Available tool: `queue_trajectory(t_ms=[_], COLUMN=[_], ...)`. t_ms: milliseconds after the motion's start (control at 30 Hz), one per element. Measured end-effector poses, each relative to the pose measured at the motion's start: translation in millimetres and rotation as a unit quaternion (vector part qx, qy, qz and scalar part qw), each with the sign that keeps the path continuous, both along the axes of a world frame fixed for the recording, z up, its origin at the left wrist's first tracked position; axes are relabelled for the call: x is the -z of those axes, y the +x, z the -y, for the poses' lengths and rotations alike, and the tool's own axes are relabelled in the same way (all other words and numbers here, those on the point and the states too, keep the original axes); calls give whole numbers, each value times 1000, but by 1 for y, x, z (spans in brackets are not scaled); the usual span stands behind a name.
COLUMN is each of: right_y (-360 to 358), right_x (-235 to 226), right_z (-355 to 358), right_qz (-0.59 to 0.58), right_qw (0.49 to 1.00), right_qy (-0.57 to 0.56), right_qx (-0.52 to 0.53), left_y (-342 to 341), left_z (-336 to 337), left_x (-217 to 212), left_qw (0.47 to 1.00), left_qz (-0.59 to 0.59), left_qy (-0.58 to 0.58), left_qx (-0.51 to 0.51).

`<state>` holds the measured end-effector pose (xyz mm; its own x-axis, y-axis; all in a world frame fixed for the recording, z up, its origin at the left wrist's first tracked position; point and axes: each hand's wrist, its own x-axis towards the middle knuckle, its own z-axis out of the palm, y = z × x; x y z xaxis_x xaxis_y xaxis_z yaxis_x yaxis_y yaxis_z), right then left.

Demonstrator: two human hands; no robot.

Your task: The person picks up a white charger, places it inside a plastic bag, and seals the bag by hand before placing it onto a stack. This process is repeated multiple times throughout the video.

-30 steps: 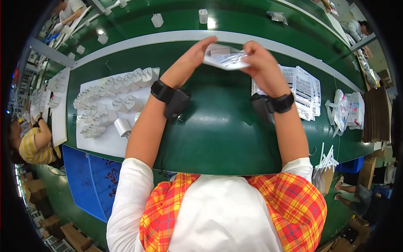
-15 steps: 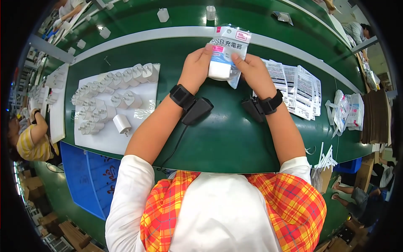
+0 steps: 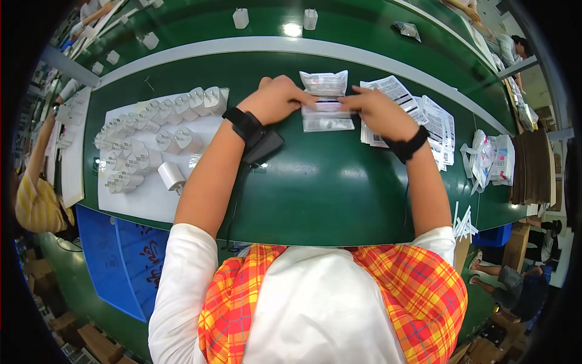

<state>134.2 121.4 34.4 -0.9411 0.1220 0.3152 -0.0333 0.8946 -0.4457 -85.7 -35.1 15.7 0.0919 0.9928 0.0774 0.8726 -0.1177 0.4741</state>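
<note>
A clear plastic charger packet (image 3: 325, 81) lies in front of me with its printed back up and a bare transparent end toward me. My left hand (image 3: 274, 102) grips its left edge near the middle, the other fingers curled. At its right edge, my right hand (image 3: 383, 114) has its fingertips on the same band; they are slightly blurred. The charger inside is hidden. Beside and partly under my right hand spreads a pile of printed empty packets (image 3: 438, 130).
To the left, a white board (image 3: 145, 206) carries several white plug chargers (image 3: 188, 141). Filled packets (image 3: 502, 161) and a brown cardboard stack (image 3: 533, 167) stand at the right. White strips (image 3: 464, 222) lie at the near right edge. Beyond a pale rail (image 3: 267, 43) stand two chargers (image 3: 241, 18).
The packet was held up, front showing, in both hands; now it lies lower with its back up. My hands have moved apart to its two edges.
</note>
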Motion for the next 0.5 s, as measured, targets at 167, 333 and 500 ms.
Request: queue_trajectory(t_ms=[167, 333, 500], right_y=[0, -11, -31], right_x=[-15, 7, 35], right_z=[63, 75, 72], right_qz=[103, 40, 45], right_qw=[993, 996, 993], right_qy=[-16, 9, 43], right_qx=[47, 80, 100], left_y=[34, 45, 17], left_z=[14, 4, 3], left_x=[0, 7, 16], left_qw=[994, 983, 992], left_qz=[-62, -139, -78], left_qy=[92, 117, 98], left_qx=[-3, -21, 28])
